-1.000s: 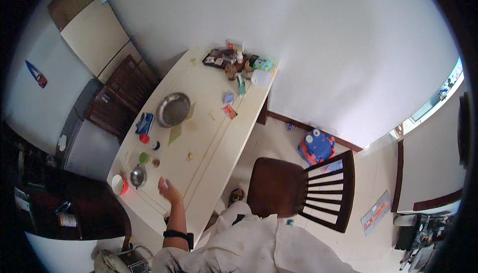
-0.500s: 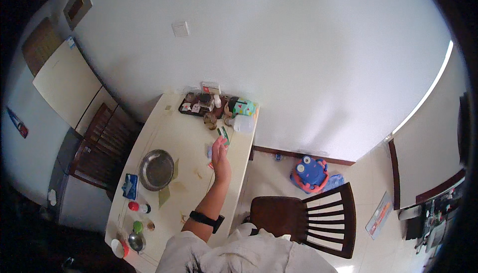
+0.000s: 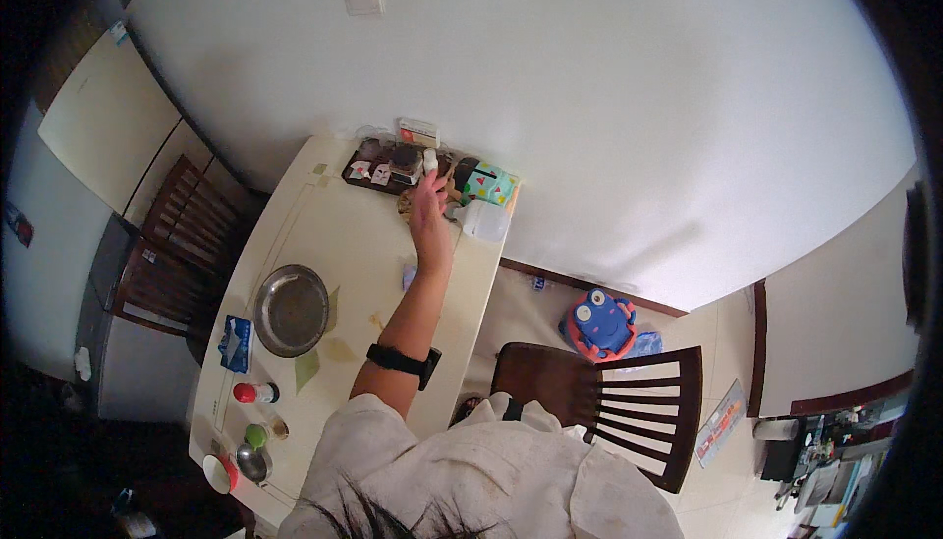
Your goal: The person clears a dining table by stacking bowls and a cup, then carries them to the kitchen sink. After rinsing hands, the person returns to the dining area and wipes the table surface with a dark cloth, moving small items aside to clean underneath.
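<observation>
My left hand (image 3: 429,207) reaches over the far end of the pale table (image 3: 354,234), palm down, with a dark watch (image 3: 405,362) on the wrist. Its fingers are stretched out and slightly apart, right at the base of a small white bottle (image 3: 430,160); whether they touch it I cannot tell. That bottle stands in a dark tray (image 3: 360,181) along with a dark-lidded jar (image 3: 405,158) and small packets. Close to the hand's right side are a clear plastic container (image 3: 484,221) and a green patterned pack (image 3: 488,183). My right hand is out of sight.
A round metal tray (image 3: 292,310) lies on the table, near a blue tissue pack (image 3: 236,342), a red-capped bottle (image 3: 255,393), a metal bowl (image 3: 252,461) and a red-and-white bowl (image 3: 220,473). A wooden chair (image 3: 545,382) and a blue-and-red toy-like seat (image 3: 601,323) are on the floor.
My left hand has moved farther along the table, from over a green card to the bottle in the dark tray. The card is now hidden. The whole view has shifted slightly.
</observation>
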Tool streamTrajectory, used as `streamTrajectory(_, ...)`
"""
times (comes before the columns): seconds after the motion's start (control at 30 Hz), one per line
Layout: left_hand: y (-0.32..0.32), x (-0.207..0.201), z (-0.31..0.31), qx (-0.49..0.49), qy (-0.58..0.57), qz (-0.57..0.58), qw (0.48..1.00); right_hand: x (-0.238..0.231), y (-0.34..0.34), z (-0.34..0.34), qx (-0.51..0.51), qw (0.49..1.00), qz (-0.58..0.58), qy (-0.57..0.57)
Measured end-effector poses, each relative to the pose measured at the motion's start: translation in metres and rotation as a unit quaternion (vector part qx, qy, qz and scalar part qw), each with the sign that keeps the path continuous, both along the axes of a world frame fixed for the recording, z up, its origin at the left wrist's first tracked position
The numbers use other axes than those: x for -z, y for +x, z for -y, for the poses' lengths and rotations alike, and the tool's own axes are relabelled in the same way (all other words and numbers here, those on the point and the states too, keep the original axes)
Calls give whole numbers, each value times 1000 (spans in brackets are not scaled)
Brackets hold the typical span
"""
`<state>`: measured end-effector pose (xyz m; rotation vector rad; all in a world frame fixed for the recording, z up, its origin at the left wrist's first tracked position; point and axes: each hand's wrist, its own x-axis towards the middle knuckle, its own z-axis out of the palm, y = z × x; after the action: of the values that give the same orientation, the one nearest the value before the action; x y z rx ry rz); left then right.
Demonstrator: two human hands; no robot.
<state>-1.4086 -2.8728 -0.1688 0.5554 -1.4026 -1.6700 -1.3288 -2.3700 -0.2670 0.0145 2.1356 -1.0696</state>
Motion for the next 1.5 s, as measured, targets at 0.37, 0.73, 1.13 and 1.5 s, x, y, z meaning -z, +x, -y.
streamTrajectory(0.37,-42,-28,-53,-82,-32,-33,996,11,-77,-24,-51,996,-17,-67)
streamTrajectory(0.73,-135,-125,76,-208,-54,-131,968,12,-137,28,-58,996,-13,-63)
streamTrajectory(1.13,-199,-90,292,-263,-276,167,909,9,-159,84,28,1000,-4,-11)
streamTrajectory(1.5,-225,-104,318,-279,-325,227,875,10,-149,92,64,998,2,10)
